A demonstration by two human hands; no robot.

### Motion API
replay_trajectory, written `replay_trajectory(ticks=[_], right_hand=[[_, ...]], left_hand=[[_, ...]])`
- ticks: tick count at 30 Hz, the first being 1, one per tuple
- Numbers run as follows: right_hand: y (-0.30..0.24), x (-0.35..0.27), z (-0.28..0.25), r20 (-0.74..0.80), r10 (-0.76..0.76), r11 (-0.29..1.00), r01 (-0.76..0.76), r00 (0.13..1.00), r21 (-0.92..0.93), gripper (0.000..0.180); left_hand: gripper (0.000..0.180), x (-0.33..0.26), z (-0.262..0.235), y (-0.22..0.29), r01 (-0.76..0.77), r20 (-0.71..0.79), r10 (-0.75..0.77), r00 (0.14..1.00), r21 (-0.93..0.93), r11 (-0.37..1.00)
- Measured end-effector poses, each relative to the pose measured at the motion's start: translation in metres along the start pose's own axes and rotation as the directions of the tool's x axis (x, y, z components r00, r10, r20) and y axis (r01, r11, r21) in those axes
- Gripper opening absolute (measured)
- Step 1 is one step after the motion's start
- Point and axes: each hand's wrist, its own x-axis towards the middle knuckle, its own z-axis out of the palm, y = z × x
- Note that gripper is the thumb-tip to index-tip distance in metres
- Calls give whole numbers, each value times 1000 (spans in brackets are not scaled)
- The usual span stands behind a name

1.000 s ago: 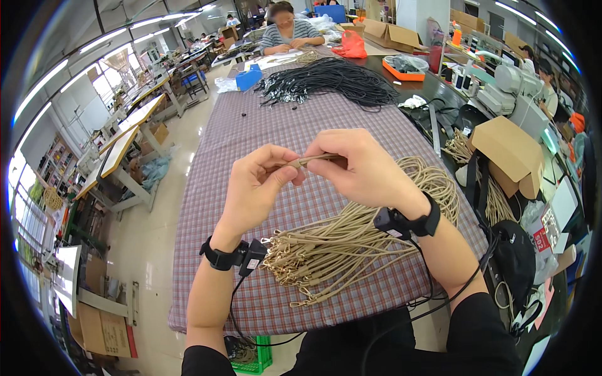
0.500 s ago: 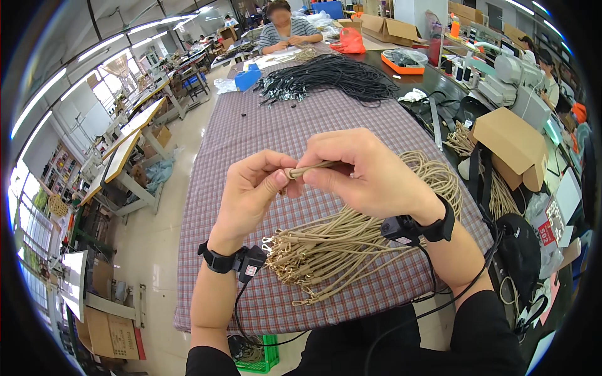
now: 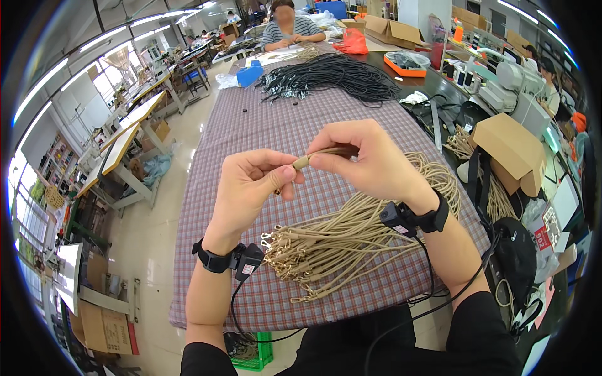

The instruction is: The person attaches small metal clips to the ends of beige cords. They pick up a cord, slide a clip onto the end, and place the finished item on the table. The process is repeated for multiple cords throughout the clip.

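A tan cord (image 3: 339, 150) is held up over the table by both hands. My left hand (image 3: 246, 188) pinches a short tan sleeve (image 3: 301, 163) on it between thumb and forefinger. A small brass-coloured metal piece (image 3: 277, 191) peeks out below the left fingers. Just to the right of the sleeve, my right hand (image 3: 371, 160) grips the cord with thumb and fingers, and the cord passes back inside that palm. Beneath my hands lies a heap of similar tan cords (image 3: 357, 232), their metal snap hooks (image 3: 291, 254) bunched toward the left.
A plaid cloth covers the table (image 3: 219, 163). Toward its far end lies a heap of black cords (image 3: 338, 72), with a blue object (image 3: 250, 74) to the left. A co-worker (image 3: 290, 31) sits beyond. An open cardboard box (image 3: 509, 147) and a black bag (image 3: 517, 247) stand on the right.
My fingers have shifted on the cord, and the tan sleeve now shows more clearly between them. The right hand has moved slightly up and right. The heaps stay as they were.
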Motion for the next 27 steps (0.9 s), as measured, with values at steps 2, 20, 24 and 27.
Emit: replay_trajectory(ticks=[2, 20, 24, 27], right_hand=[[-4, 0, 7, -39, -6, 1000, 6, 999, -10, 9], [4, -1, -60, 98, -118, 909, 147, 988, -390, 20], [-11, -21, -103, 111, -65, 893, 108, 992, -438, 21], [-14, -18, -101, 246, 288, 824, -108, 926, -556, 23]], left_hand=[[19, -1, 0, -1, -14, -24, 15, 1000, 28, 999], [11, -4, -29, 20, 18, -29, -6, 1000, 451, 892], [8, -15, -31, 31, 75, 3, -96, 995, 607, 792], [10, -33, -16, 21, 46, 55, -149, 987, 797, 602]])
